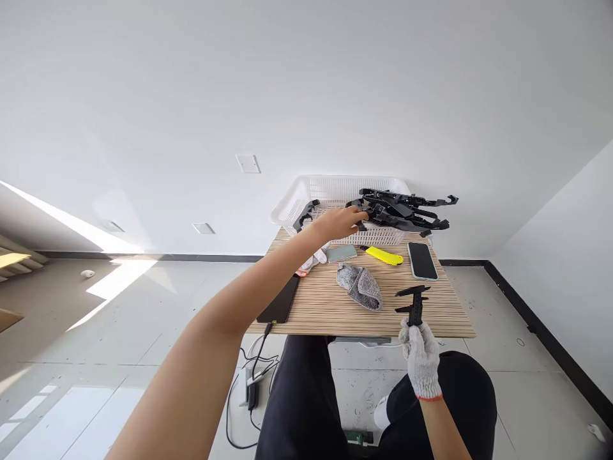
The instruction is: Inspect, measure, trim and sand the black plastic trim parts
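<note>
My left hand (pixel 339 222) is bare and stretched forward over a white plastic basket (pixel 330 185). Its fingers are closed at the edge of a heap of black plastic parts (pixel 397 211), round one curved piece, though the fingertips are partly hidden. In a white knit glove, my right hand (pixel 421 354) holds a black vernier caliper (pixel 416 306) upright at the table's front edge, its jaws pointing left and apart. Another curved black part (pixel 304 216) lies at the basket's left side.
On the slatted wooden table (pixel 316 306) lie a yellow utility knife (pixel 384 255), a phone (pixel 422 260), a grey cloth (pixel 360 285), a grey-green flat case (pixel 341 253), a white glove (pixel 313 259) and a dark tablet (pixel 280 303). Cables (pixel 253 377) hang at the left.
</note>
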A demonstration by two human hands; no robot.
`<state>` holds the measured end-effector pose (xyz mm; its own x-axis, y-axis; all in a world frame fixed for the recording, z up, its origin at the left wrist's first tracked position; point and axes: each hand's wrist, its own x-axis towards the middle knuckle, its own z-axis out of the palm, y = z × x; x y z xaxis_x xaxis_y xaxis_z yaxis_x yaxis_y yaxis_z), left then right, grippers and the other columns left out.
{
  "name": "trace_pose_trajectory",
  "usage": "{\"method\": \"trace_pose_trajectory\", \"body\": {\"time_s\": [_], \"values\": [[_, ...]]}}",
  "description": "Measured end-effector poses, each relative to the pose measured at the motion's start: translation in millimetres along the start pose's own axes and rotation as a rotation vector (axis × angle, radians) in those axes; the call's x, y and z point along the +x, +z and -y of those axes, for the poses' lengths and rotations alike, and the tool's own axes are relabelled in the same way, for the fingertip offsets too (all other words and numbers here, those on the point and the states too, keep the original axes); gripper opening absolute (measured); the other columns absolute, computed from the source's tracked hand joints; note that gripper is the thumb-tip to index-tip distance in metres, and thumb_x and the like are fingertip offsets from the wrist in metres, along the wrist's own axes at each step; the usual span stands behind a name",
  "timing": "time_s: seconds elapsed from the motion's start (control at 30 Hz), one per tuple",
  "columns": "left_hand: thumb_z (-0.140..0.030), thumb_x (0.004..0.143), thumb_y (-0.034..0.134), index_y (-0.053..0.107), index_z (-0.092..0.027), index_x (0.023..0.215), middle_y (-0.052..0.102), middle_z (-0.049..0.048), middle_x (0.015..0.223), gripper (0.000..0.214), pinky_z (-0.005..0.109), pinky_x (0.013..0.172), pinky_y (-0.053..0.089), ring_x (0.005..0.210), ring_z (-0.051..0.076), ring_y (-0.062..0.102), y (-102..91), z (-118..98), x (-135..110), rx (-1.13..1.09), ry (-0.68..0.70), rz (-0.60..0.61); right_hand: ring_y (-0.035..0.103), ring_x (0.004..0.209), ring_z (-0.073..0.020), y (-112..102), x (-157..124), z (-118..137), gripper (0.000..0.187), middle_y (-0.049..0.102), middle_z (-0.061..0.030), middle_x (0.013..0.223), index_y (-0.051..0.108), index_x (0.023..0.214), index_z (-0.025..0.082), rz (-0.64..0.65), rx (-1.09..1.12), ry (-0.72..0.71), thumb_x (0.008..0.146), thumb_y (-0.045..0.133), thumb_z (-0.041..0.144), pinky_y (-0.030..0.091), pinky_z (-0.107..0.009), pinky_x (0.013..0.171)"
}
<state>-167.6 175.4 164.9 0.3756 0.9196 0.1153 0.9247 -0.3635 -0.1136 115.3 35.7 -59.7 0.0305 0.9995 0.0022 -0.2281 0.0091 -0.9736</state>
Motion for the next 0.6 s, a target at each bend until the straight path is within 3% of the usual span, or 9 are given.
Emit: {"method": "trace_pose_trajectory", "body": {"time_s": [0.17,0.37,0.47,0.57,0.6], "values": [[-0.002,0.091,0.039,0.057,-0.018,0.13,0.066,0.0139,0.126,0.045,0.033,0.08,0.051,0.107,0.026,0.068,5.8,4.6,6.1,0.003,-0.013,0.012,0.06,0.061,-0.0147,-0.1,-0.5,2.7,0.039,0.069,-0.0061,0.082,0.067,0.092,0.021,0.011,0.011,0.008,0.084,0.069,0.059,0.048,-0.025,0.049],[-0.006,0.093,0.036,0.056,-0.02,0.13,0.069,0.0123,0.126,0.045,0.037,0.082,0.053,0.104,0.025,0.069,-16.0,3.7,-5.6,-0.073,-0.089,-0.074,0.058,0.059,-0.0142,0.3,0.5,1.5,0.039,0.066,-0.0044,0.076,0.067,0.094,0.021,0.012,-0.011,-0.008,0.085,0.067,0.059,0.043,-0.023,0.045],[-0.019,0.099,0.041,0.063,-0.022,0.121,0.075,0.0076,0.11,0.031,0.037,0.083,0.054,0.096,0.023,0.07,-42.0,7.2,-26.8,-0.268,-0.189,-0.288,0.054,0.055,-0.0124,0.3,1.2,0.8,0.038,0.063,-0.0026,0.069,0.068,0.095,0.02,0.024,-0.019,-0.022,0.086,0.066,0.058,0.04,-0.022,0.043],[-0.032,0.098,0.056,0.064,-0.024,0.116,0.074,0.0039,0.105,0.021,0.037,0.087,0.055,0.095,0.02,0.068,-79.0,16.7,-60.2,-0.403,-0.21,-0.694,0.052,0.054,-0.0124,-0.4,1.4,-0.4,0.037,0.062,-0.0018,0.067,0.068,0.094,0.021,0.022,-0.039,-0.028,0.087,0.064,0.057,0.038,-0.022,0.043],[-0.035,0.098,0.058,0.064,-0.023,0.115,0.072,0.0029,0.107,0.021,0.036,0.091,0.054,0.099,0.019,0.067,-92.5,20.6,-72.8,-0.461,-0.176,-0.88,0.053,0.055,-0.0129,-0.8,1.3,-1.0,0.037,0.063,-0.0023,0.068,0.068,0.094,0.021,0.015,-0.045,-0.028,0.087,0.064,0.057,0.039,-0.022,0.043]]}}
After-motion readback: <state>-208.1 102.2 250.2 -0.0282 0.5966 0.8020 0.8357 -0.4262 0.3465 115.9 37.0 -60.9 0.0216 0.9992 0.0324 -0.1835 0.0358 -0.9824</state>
